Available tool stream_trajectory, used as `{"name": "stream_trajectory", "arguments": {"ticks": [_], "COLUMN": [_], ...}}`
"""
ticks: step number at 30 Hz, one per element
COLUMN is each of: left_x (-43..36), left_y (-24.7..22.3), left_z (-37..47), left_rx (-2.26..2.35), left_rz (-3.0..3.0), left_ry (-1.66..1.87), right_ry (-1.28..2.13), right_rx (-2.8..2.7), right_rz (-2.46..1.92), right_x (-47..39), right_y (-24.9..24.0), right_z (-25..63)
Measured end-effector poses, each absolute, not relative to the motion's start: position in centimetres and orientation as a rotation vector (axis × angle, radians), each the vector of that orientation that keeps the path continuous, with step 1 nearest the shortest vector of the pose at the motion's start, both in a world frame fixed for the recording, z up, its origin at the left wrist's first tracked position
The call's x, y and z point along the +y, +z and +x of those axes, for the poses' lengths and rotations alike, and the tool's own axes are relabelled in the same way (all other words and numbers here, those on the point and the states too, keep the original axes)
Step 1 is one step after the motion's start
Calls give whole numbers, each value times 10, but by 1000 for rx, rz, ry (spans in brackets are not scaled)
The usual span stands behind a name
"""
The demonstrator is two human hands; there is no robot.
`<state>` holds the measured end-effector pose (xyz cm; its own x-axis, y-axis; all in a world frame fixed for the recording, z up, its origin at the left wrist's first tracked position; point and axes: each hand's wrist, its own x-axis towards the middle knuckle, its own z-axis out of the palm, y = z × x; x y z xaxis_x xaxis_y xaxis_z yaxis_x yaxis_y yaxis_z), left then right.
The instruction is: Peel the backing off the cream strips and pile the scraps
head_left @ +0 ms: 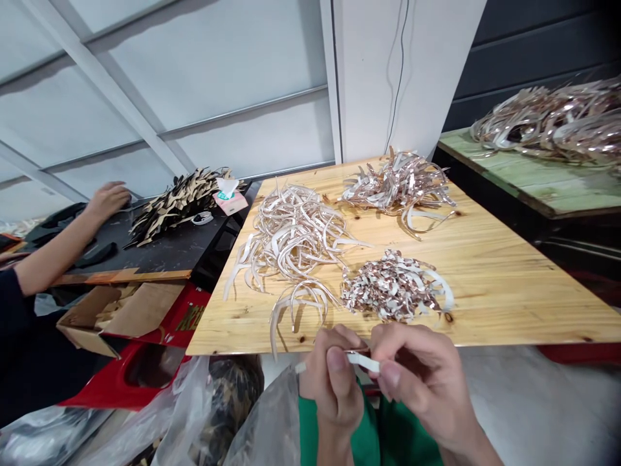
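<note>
A short white and rose-gold strip (363,362) stretches between my two hands, just in front of the table's near edge. My left hand (338,372) pinches one end between thumb and fingers. At the other end, the thumb and forefinger of my right hand (420,375) are closed on it. Right beyond my hands lies a heap of small white and rose-gold scraps (388,285). Farther left is a tangled pile of long curled strips (301,233), some hanging over the near edge. A bundle of shiny rose-gold strips (400,181) lies at the back of the table.
The wooden table (495,285) fills the middle. At left, a co-worker's arm (63,233) reaches over a dark table with black and tan strips (179,200) and a tissue pack (229,197). Below are a cardboard box (140,310) and plastic bags (184,408). More strips (557,123) lie on the right-hand table.
</note>
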<state>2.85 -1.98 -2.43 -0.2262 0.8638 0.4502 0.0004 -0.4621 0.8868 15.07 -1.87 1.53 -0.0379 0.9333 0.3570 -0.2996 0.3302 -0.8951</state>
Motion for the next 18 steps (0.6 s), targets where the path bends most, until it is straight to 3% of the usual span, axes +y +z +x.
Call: {"name": "stream_trajectory", "arguments": {"ticks": [6, 13, 18], "left_x": [-14, -10, -14], "left_y": [-16, -3, 1], "left_z": [50, 60, 55], "left_rx": [727, 275, 573], "left_rz": [1002, 671, 811], "left_ry": [1808, 1627, 1592], "right_ry": [1415, 1475, 1356], "right_rx": [-783, -663, -698], "right_rz": [-447, -314, -359], "right_x": [-14, -9, -9], "right_y": [0, 28, 22], "right_z": [146, 149, 149]}}
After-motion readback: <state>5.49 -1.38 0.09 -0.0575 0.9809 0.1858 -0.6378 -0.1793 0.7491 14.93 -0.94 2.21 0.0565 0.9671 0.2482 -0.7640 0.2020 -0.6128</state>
